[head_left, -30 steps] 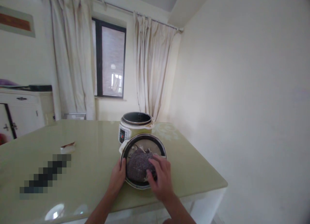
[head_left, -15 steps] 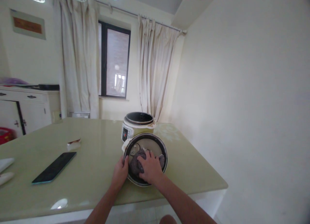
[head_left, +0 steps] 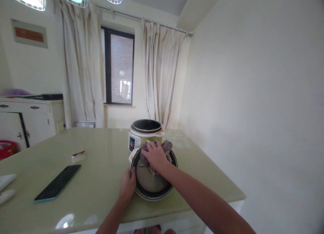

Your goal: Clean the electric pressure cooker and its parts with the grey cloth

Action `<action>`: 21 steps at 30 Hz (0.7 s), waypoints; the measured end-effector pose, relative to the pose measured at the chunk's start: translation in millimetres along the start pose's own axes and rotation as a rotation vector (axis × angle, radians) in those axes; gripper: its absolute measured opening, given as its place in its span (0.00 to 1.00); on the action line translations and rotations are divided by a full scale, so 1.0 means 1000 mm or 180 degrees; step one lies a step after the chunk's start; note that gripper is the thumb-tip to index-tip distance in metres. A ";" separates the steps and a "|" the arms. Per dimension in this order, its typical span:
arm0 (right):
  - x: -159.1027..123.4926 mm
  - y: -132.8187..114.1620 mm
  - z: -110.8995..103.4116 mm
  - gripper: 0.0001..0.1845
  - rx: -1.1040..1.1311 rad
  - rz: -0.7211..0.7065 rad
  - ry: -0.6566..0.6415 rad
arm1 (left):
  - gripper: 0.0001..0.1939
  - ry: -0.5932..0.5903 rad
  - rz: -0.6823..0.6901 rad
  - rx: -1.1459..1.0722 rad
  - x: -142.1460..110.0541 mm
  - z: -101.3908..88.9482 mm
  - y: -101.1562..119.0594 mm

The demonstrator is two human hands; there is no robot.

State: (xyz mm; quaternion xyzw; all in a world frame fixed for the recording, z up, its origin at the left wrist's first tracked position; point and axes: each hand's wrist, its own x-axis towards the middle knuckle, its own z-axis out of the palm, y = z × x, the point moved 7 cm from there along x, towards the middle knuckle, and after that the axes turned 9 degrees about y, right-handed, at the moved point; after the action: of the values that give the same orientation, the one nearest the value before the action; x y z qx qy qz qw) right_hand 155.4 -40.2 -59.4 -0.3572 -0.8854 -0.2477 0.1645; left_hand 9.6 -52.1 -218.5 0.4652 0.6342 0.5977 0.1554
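Observation:
A round pressure cooker lid [head_left: 150, 183] is held with its metal underside and dark sealing ring facing me, close to the table's front edge. My left hand [head_left: 128, 185] grips its left rim, thumb over the edge. My right hand [head_left: 155, 155] is closed on a grey-brown cloth [head_left: 167, 146] and presses it against the upper part of the lid's inner side. Right behind the lid stands the white and green electric pressure cooker [head_left: 145, 136], uncovered, its dark inside showing and a control panel on its left front.
On the pale green table [head_left: 101, 159], a dark tablet-like slab [head_left: 58, 183] lies to the left, with a small whitish item [head_left: 78, 157] behind it. White objects [head_left: 7, 188] sit at the far left edge. A white wall [head_left: 253, 92] rises to the right.
My right hand has moved the cloth from the lower middle of the lid up to its top rim. My left hand still holds the lid's left side.

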 end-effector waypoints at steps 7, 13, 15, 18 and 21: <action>-0.001 0.032 0.016 0.32 0.0116 0.0694 -0.0354 | 0.21 0.0072 -0.0002 0.0227 0.001 -0.003 0.000; -0.026 0.050 0.000 0.28 -0.0059 0.1285 -0.0441 | 0.20 0.0138 0.0143 0.0188 0.001 -0.003 0.004; -0.038 0.056 -0.001 0.25 -0.0036 0.1426 -0.0533 | 0.19 0.0149 0.0148 0.0178 0.001 -0.004 0.005; -0.053 0.058 0.002 0.20 0.0125 0.1492 -0.0653 | 0.19 0.0163 0.0126 0.0250 -0.001 -0.004 0.008; -0.064 0.055 0.006 0.21 0.0362 0.1588 -0.0562 | 0.18 0.0175 0.0123 0.0272 -0.002 -0.005 0.010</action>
State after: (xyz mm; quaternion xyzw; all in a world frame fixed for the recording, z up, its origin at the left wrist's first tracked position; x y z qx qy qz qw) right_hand 238.3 -37.8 -76.2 -0.5747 -0.7935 -0.1173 0.1624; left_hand 11.0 -58.1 -208.8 0.4669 0.6541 0.5855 0.1064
